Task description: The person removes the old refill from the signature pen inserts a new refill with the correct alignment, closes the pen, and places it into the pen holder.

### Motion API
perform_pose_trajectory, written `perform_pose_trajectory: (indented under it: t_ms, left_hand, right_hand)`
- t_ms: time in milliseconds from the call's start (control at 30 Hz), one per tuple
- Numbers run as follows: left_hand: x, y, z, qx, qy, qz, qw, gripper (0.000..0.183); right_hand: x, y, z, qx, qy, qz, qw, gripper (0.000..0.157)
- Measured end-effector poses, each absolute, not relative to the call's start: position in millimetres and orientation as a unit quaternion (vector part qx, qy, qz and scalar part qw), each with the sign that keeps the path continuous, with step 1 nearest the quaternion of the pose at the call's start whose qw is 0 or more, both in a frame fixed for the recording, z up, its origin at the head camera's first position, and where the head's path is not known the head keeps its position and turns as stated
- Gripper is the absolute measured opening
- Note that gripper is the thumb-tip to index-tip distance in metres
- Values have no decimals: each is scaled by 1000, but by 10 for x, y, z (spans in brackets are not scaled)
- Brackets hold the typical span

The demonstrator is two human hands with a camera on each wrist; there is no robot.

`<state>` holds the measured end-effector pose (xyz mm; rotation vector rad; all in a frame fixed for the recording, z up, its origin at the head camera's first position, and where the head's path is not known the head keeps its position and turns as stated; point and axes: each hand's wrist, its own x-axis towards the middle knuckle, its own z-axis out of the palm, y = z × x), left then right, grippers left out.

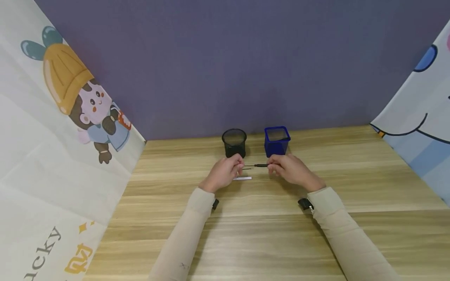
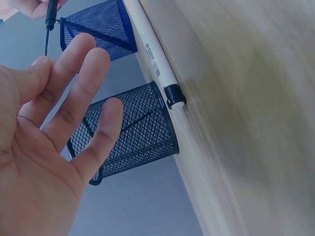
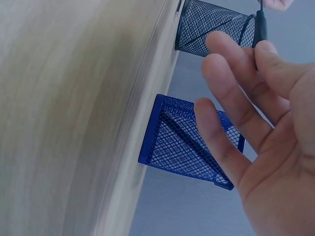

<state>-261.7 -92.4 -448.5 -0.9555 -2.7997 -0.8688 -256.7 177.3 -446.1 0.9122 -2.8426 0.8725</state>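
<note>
A small screwdriver with a black handle and a thin metal shaft is held level between both hands. My left hand pinches the shaft's end between thumb and index finger, its other fingers spread in the left wrist view. With thumb and index finger, my right hand pinches the handle. Below the screwdriver, a white marker with a black end lies on the table, partly covered by the left hand in the head view.
A round black mesh pen holder stands behind the left hand. Just behind the right hand stands a square blue mesh pen holder. The wood-grain table meets a grey-purple back panel; printed cloths hang at both sides.
</note>
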Motion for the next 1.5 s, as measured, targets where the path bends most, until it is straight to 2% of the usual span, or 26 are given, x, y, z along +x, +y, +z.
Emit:
perform_pose_trajectory:
  t_ms: [567, 900, 1300, 1500]
  left_hand:
    - [-2607, -896, -4498, -311, -908, -278, 41, 12]
    - [-2609, -900, -4499, -311, -907, -282, 32, 17]
    - [-2615, -917, -4502, -303, -908, -287, 30, 11]
    - [-2634, -962, -4491, -291, -913, -283, 31, 19]
  right_hand:
    - [-2572, 1724, -4460, 297, -914, 276, 27, 15]
    - [-2573, 1706, -4460, 298, -915, 270, 34, 11]
    - [-2570, 1713, -4440, 302, -911, 279, 28, 12]
    - [-2583, 1739, -4451, 293, -915, 276, 25, 13]
